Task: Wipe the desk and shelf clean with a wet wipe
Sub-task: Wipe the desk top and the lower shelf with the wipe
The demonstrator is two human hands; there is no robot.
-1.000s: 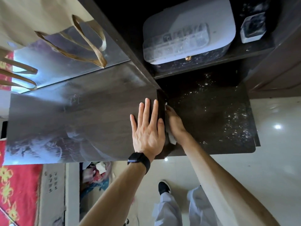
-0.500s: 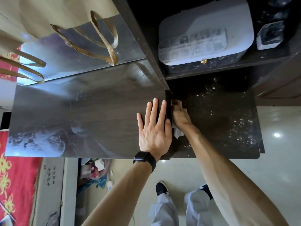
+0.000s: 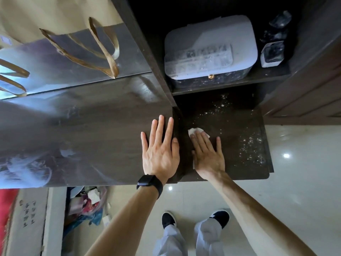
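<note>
Pressing the wipe (image 3: 195, 130) flat, my right hand (image 3: 207, 156) lies palm down with its fingers straight and slightly spread, just right of the frame's centre. The wipe shows white past the fingertips and beside the palm. It lies on the dark shelf (image 3: 230, 169), whose right part is speckled with white dust (image 3: 249, 145). My left hand (image 3: 160, 154), fingers straight and spread, rests flat on the desk (image 3: 83, 135) at centre, holding nothing.
</note>
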